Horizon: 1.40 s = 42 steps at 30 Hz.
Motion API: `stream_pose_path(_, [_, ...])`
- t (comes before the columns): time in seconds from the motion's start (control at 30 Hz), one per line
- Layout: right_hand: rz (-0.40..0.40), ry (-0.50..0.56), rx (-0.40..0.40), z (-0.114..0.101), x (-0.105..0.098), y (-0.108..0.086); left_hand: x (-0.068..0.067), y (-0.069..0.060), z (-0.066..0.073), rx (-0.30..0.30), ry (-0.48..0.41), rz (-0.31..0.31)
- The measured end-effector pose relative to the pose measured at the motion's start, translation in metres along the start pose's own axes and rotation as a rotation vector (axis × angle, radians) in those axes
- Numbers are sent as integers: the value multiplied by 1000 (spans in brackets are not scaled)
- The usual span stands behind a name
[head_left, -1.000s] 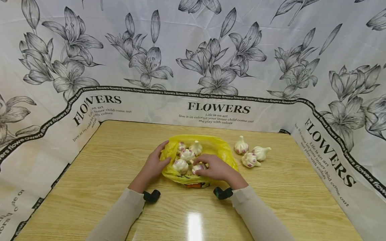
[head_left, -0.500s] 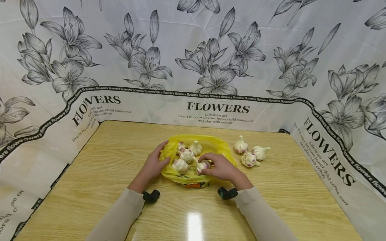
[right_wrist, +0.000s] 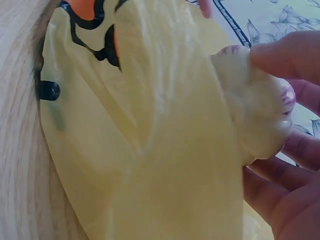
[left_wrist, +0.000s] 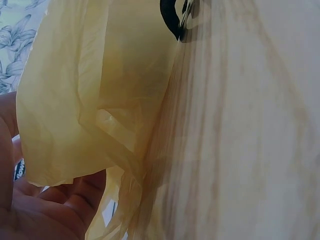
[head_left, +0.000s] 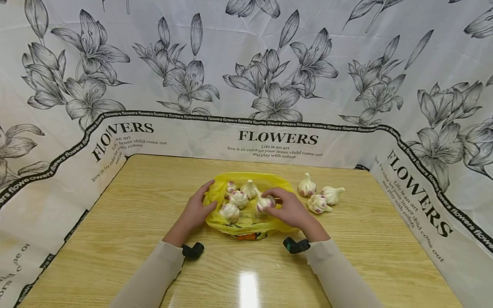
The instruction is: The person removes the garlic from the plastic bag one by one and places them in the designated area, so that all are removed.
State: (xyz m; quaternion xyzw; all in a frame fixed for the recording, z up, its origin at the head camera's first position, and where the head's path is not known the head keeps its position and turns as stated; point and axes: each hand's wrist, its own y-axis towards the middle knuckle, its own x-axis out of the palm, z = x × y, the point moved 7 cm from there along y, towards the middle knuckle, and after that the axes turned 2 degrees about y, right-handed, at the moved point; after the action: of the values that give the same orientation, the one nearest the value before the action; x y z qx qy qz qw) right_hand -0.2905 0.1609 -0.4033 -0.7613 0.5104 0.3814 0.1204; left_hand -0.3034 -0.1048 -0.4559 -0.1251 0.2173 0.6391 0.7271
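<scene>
In the head view a yellow plastic bag (head_left: 223, 182) lies with its mouth spread wide on the table. Several garlic bulbs (head_left: 230, 212) sit inside, toward its left. My left hand (head_left: 192, 214) holds the bag's left side, the plastic edge running between thumb and fingers; the left wrist view shows its fingers curled behind the plastic. At the bag's right part, my right hand (head_left: 290, 209) pinches a white, purple-streaked garlic bulb (head_left: 263, 202) between thumb and fingers, its stem pointing up and left. In the right wrist view the bag wall partly covers this bulb (right_wrist: 250, 105).
Three garlic bulbs (head_left: 318, 204) lie close together on the table right of the bag. The wooden tabletop (head_left: 154, 179) is bounded at the back and sides by a flower-printed cloth (head_left: 192, 141).
My right hand has moved right and slightly away from me with the garlic bulb, away from the bulbs at the bag's left. My left hand stays on the bag's side.
</scene>
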Motion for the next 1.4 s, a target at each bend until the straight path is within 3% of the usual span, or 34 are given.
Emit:
stream_pose_path(0.2, [25,58,83,7,-11,-4,1,0,-1,4,-1,-2])
stream_pose_path(0.53, [49,166,137,18,-26,-11,1,0,-2,-1,-2,-9])
stream_pose_path(1.4, [158,156,204,43,-73,-37,1,2,-5,7,22,-2])
